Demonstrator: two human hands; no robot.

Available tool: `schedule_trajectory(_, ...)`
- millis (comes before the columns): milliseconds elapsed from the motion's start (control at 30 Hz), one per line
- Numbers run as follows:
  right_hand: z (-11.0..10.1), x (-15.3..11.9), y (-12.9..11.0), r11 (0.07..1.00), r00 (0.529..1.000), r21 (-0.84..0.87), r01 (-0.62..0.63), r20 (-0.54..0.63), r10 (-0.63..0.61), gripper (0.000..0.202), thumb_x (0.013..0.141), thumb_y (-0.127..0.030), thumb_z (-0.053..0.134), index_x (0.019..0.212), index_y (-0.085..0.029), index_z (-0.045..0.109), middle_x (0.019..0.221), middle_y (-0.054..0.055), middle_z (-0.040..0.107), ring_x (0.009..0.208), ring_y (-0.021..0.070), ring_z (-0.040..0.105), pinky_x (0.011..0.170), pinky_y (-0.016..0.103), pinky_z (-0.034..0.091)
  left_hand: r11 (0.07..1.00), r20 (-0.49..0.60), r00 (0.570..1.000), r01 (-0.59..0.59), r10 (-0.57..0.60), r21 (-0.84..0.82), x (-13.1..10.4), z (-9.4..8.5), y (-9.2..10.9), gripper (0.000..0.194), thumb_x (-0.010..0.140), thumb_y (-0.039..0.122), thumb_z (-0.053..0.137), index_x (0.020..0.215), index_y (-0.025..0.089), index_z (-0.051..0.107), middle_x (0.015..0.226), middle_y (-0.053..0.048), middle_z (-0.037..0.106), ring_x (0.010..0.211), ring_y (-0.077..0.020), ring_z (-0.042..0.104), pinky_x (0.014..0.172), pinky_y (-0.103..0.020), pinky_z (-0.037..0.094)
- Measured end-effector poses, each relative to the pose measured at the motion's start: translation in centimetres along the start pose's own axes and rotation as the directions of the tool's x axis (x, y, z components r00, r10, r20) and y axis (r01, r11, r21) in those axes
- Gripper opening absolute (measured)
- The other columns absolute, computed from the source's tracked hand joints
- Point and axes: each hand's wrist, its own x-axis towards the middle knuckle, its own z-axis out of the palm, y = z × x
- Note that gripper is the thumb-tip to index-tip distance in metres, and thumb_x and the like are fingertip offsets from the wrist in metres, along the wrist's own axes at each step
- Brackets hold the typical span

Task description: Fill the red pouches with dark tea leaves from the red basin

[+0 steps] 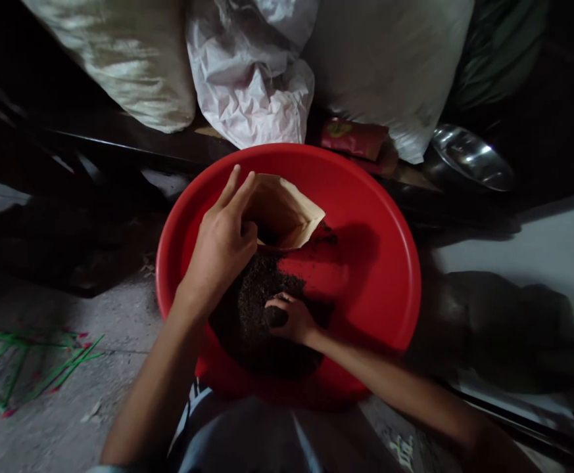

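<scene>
A large red basin (pixel 390 263) holds a heap of dark, crumbly loose material (pixel 257 309). Over its left part, my left hand (pixel 227 240) grips the left edge of an open brown paper bag (pixel 287 210), with two fingers stretched along the outside. The bag's mouth faces up toward me, and its inside is shaded. Lower in the basin my right hand (pixel 294 318) is curled round a clump of the dark material, at the right side of the heap.
Large white sacks (pixel 257 98) stand behind the basin. A red packet (pixel 353 138) lies behind its rim, and a shiny metal bowl (pixel 471 157) sits at the back right. Green sticks with red tips (pixel 15 341) lie on the grey floor (pixel 123 322) at the left.
</scene>
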Motion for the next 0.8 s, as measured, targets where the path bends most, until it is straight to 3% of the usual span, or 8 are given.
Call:
schedule_trajectory(133, -3.6, -0.3, -1.5, 0.972, 0.981, 0.210, 0.104, -0.184, -0.066, 0.042, 0.066, -0.025, 0.085, 0.107, -0.025, 0.075, 0.110, 0.004, 0.078, 0.108, 0.0266, 0.073, 0.106, 0.042, 0.056, 0.998, -0.012, 0.998, -0.055, 0.055, 0.022, 0.7, 0.9, 0.7, 0.082, 0.082, 0.000, 0.049, 0.161, 0.020, 0.048, 0.174, -0.012, 0.035, 0.145, -0.0319, 0.059, 0.114, -0.045, 0.058)
schedule_trajectory(233, -9.5, -1.8, -5.7, 0.930, 0.901, 0.232, 0.286, -0.396, -0.178, 0.036, 0.077, -0.030, 0.077, 0.112, -0.027, 0.073, 0.107, 0.003, 0.078, 0.100, 0.0248, 0.074, 0.094, 0.040, 0.060, 0.993, 0.010, 0.993, -0.115, 0.115, 0.012, 2.1, 1.8, 1.1, 0.083, 0.082, 0.000, 0.047, 0.162, 0.019, 0.046, 0.175, -0.013, 0.032, 0.145, -0.0320, 0.058, 0.111, -0.043, 0.059)
schedule_trajectory(367, -19.0, -2.5, -12.2, 0.853, 0.601, -0.164, 0.495, -0.645, -0.472, 0.034, 0.080, -0.031, 0.078, 0.113, -0.029, 0.073, 0.115, 0.004, 0.075, 0.114, 0.0278, 0.070, 0.108, 0.046, 0.053, 0.984, 0.006, 0.984, -0.176, 0.176, -0.019, 5.1, 2.9, 1.5, 0.079, 0.083, 0.001, 0.051, 0.159, 0.021, 0.051, 0.173, -0.011, 0.038, 0.152, -0.0335, 0.051, 0.120, -0.047, 0.052)
schedule_trajectory(400, -21.0, -1.9, -13.4, 0.838, 0.569, -0.232, 0.494, -0.643, -0.513, 0.033, 0.080, -0.032, 0.077, 0.113, -0.027, 0.073, 0.114, 0.004, 0.075, 0.112, 0.0271, 0.070, 0.106, 0.046, 0.053, 0.980, 0.008, 0.980, -0.196, 0.197, -0.034, 5.8, 3.1, 1.7, 0.078, 0.083, 0.002, 0.053, 0.158, 0.021, 0.052, 0.172, -0.010, 0.040, 0.153, -0.0337, 0.049, 0.123, -0.048, 0.050)
schedule_trajectory(500, -24.9, 1.3, -15.1, 0.813, 0.657, -0.358, 0.459, -0.480, -0.582, 0.032, 0.085, -0.034, 0.074, 0.114, -0.021, 0.073, 0.107, 0.002, 0.075, 0.101, 0.0229, 0.070, 0.098, 0.040, 0.054, 0.966, 0.010, 0.968, -0.248, 0.250, -0.076, 7.2, 3.5, 2.3, 0.076, 0.084, 0.006, 0.059, 0.158, 0.022, 0.051, 0.171, -0.007, 0.043, 0.159, -0.0325, 0.041, 0.127, -0.050, 0.044)
schedule_trajectory(600, -25.9, 5.4, -14.6, 0.811, 0.763, -0.453, 0.370, -0.349, -0.543, 0.022, 0.088, -0.032, 0.072, 0.103, -0.017, 0.074, 0.091, 0.002, 0.072, 0.091, 0.0205, 0.068, 0.094, 0.037, 0.052, 0.960, 0.004, 0.963, -0.270, 0.271, -0.075, 6.8, 4.0, 2.0, 0.078, 0.083, 0.006, 0.057, 0.159, 0.024, 0.048, 0.170, -0.004, 0.045, 0.160, -0.0273, 0.038, 0.129, -0.046, 0.042)
schedule_trajectory(700, -24.1, 8.3, -13.7, 0.831, 0.845, -0.490, 0.265, -0.297, -0.444, 0.011, 0.091, -0.028, 0.071, 0.091, -0.017, 0.073, 0.076, 0.002, 0.065, 0.081, 0.0198, 0.064, 0.088, 0.036, 0.052, 0.944, 0.011, 0.947, -0.320, 0.322, -0.077, 4.4, 4.5, 0.6, 0.080, 0.079, 0.003, 0.052, 0.156, 0.020, 0.049, 0.169, -0.008, 0.046, 0.157, -0.0232, 0.045, 0.128, -0.041, 0.043)
schedule_trajectory(800, -20.6, 8.6, -13.4, 0.833, 0.886, -0.503, 0.229, -0.248, -0.393, 0.009, 0.088, -0.025, 0.076, 0.093, -0.017, 0.074, 0.089, 0.008, 0.072, 0.093, 0.0251, 0.066, 0.092, 0.039, 0.053, 0.955, -0.040, 0.958, -0.286, 0.284, -0.073, 0.9, 4.4, -0.8, 0.074, 0.080, 0.002, 0.049, 0.152, 0.018, 0.052, 0.165, -0.012, 0.052, 0.151, -0.0233, 0.053, 0.124, -0.041, 0.048)
